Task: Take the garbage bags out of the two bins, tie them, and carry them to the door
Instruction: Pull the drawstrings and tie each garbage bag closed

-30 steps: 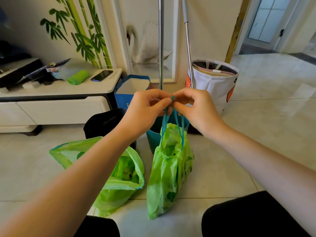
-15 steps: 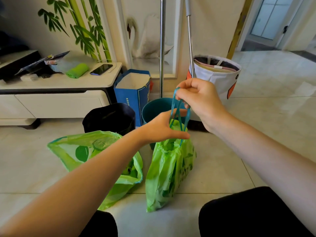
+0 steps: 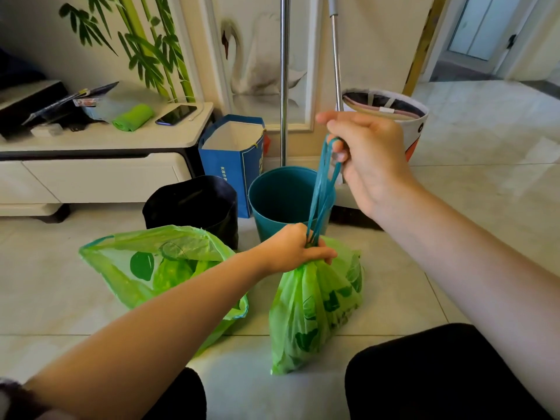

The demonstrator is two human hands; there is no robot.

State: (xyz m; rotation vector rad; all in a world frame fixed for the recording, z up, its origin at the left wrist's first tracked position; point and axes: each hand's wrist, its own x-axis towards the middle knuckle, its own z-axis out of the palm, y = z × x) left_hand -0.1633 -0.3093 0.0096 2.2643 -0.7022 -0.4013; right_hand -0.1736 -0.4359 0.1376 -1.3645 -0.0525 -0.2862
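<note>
In front of the teal bin [image 3: 285, 198], the left hand [image 3: 292, 248] clamps the gathered neck of the green drawstring bag [image 3: 315, 304] while the right hand [image 3: 368, 153] grips its taut teal drawstrings [image 3: 322, 189], likely cinching it shut. The second green bag [image 3: 157, 268] lies open left of it.

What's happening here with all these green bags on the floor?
A person is closing a green plastic garbage bag. The left hand grips its gathered neck while the right hand pulls the teal drawstring upward. A second green garbage bag lies open beside it, untied. The round teal bin and the black bin stand behind them.
</note>
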